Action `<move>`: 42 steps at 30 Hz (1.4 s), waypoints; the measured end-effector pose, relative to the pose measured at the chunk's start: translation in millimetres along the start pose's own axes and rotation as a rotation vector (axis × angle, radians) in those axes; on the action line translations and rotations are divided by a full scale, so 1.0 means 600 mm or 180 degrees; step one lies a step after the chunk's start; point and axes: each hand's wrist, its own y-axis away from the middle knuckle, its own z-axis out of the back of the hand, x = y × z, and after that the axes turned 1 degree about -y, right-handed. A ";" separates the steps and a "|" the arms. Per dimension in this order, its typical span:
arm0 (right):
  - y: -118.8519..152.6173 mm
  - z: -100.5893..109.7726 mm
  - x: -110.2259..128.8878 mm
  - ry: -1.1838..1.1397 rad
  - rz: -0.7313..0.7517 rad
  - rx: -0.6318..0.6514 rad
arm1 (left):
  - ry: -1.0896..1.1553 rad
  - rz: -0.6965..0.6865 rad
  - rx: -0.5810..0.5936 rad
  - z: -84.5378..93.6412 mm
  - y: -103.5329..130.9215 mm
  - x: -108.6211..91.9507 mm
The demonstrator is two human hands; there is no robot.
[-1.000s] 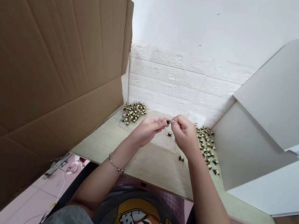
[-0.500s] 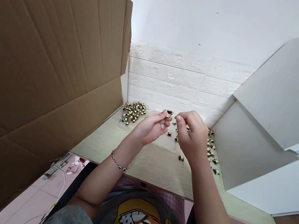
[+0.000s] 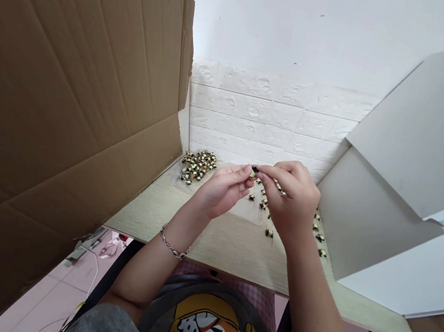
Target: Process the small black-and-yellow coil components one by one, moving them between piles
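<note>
A small yellow-and-black transformer [image 3: 253,172], with thin copper-coloured wires below it, is pinched between the thumb and fingers of my left hand [image 3: 225,190]. From the right, the thumb and forefinger of my right hand [image 3: 291,198] close on the transformer's black end. Any fine wire between those right fingertips is too small to make out. Both hands are raised over the table, fingertips meeting. Similar transformers lie loose under and beside my right hand, one of them [image 3: 269,233] nearer the front edge.
A heap of transformers [image 3: 198,166] sits at the back left of the wooden table [image 3: 208,244]. Several more line the right side [image 3: 320,237]. A tall cardboard sheet [image 3: 91,80] walls the left, white panels [image 3: 384,217] the right, and a white brick-patterned wall [image 3: 253,108] the back.
My right hand has moved left, and its fingertips now meet the transformer held by my left hand. The left hand stays nearly in place, its transformer slightly turned.
</note>
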 end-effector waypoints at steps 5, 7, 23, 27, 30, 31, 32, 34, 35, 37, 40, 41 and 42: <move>0.000 0.000 -0.001 0.0188 0.0171 0.0003 | -0.0328 -0.0076 -0.0128 -0.002 -0.001 -0.002; 0.000 0.000 -0.002 0.0243 0.0223 0.0016 | -0.0408 -0.0112 -0.0178 -0.002 -0.002 -0.002; -0.002 -0.014 0.003 0.0021 0.0107 0.0281 | -0.0207 -0.0108 -0.0322 0.009 -0.001 0.001; -0.001 -0.015 0.008 -0.0129 -0.0183 0.0141 | 0.0118 0.0008 -0.0193 0.009 0.002 0.001; -0.002 -0.013 0.013 -0.0130 -0.0240 0.0041 | 0.0182 0.0076 -0.0146 0.006 0.004 -0.002; -0.003 -0.012 0.014 -0.0120 -0.0236 0.0023 | 0.0182 0.0088 -0.0138 0.005 0.005 -0.003; -0.003 -0.012 0.014 -0.0115 -0.0233 0.0012 | 0.0179 0.0097 -0.0131 0.005 0.005 -0.004; -0.004 -0.010 0.015 -0.0117 -0.0225 0.0013 | 0.0157 0.0113 -0.0122 0.004 0.006 -0.006; -0.005 -0.009 0.014 -0.0117 -0.0220 0.0023 | 0.0133 0.0118 -0.0116 0.004 0.006 -0.007; -0.006 -0.008 0.013 -0.0098 -0.0180 0.0059 | 0.0072 0.0109 -0.0113 0.004 0.007 -0.007; -0.008 -0.006 0.009 0.0033 -0.0011 0.0150 | -0.0010 0.0051 -0.0140 0.003 0.007 -0.007; -0.009 -0.005 0.008 0.0090 0.0048 0.0184 | -0.0037 0.0015 -0.0171 0.003 0.007 -0.006; -0.010 -0.004 0.007 0.0142 0.0096 0.0219 | -0.0072 -0.0019 -0.0210 0.002 0.006 -0.006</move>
